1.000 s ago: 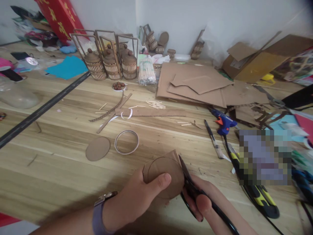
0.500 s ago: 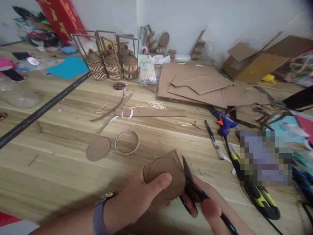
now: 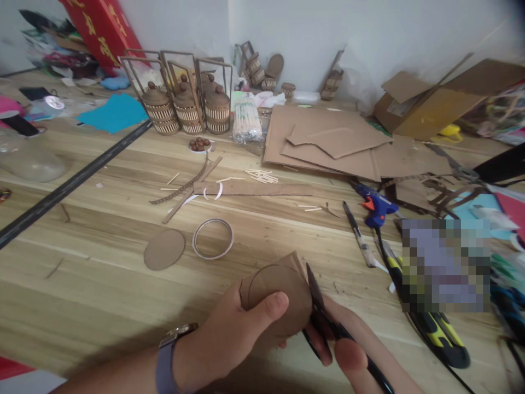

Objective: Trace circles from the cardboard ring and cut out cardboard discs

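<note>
A piece of brown cardboard [image 3: 294, 298] with a round outline drawn on it is gripped by my left hand [image 3: 238, 328], thumb on top and fingers underneath. My right hand [image 3: 348, 334] is closed around black-handled scissors [image 3: 326, 312], whose blades lie at the right edge of the cardboard. Part of the lower blade is hidden. Beyond my left hand, a cut cardboard disc [image 3: 164, 249] lies flat beside a ring of tape [image 3: 213, 239].
A blue glue gun [image 3: 375, 205], a pen [image 3: 359, 235] and a yellow-black utility knife [image 3: 435, 334] lie to the right. Cardboard sheets [image 3: 320, 131] and small tiered baskets [image 3: 188, 109] stand farther back. Short sticks [image 3: 262, 175] and a cardboard strip [image 3: 254, 189] lie mid-table.
Very little differs. The cardboard and scissors have shifted slightly in my hands, with the blades still at the cardboard's right edge.
</note>
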The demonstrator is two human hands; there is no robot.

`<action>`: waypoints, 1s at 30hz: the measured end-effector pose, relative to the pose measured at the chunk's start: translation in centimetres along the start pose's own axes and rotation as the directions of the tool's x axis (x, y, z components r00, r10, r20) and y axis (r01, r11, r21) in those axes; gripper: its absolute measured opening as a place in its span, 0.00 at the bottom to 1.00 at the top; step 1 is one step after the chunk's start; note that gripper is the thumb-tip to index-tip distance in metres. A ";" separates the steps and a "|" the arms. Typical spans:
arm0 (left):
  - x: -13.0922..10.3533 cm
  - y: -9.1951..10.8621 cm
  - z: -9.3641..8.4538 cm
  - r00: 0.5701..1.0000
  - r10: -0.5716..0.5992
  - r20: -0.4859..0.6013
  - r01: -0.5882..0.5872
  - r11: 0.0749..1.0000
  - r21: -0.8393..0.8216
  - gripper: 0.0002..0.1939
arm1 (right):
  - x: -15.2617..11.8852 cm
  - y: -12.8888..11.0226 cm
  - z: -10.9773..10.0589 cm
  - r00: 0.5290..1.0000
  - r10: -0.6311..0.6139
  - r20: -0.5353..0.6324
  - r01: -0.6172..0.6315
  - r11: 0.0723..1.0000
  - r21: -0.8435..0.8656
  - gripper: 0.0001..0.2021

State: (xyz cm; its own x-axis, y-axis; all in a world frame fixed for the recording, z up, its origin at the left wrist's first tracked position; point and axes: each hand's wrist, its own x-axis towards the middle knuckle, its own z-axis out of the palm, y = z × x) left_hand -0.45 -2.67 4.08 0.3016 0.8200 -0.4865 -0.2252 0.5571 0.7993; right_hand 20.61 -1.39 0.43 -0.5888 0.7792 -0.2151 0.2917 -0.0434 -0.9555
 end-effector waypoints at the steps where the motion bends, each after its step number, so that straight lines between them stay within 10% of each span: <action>1: 0.0 0.0 0.0 1.000 0.015 -0.006 -0.015 1.000 0.004 0.21 | -0.1 -0.1 0.1 1.000 0.003 -0.008 -0.003 1.000 -0.011 0.43; 30: 0.0 -0.3 0.0 1.000 0.002 0.027 -0.001 0.999 -0.047 0.22 | -0.5 -4.9 0.5 0.987 0.112 -0.111 -0.123 0.988 -0.092 0.42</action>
State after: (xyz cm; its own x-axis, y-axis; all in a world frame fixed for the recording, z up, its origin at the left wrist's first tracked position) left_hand -0.37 -2.83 3.89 0.3257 0.8175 -0.4750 -0.2689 0.5618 0.7824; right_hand 19.14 -1.91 5.11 -0.4645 0.8342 -0.2974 0.4296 -0.0814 -0.8993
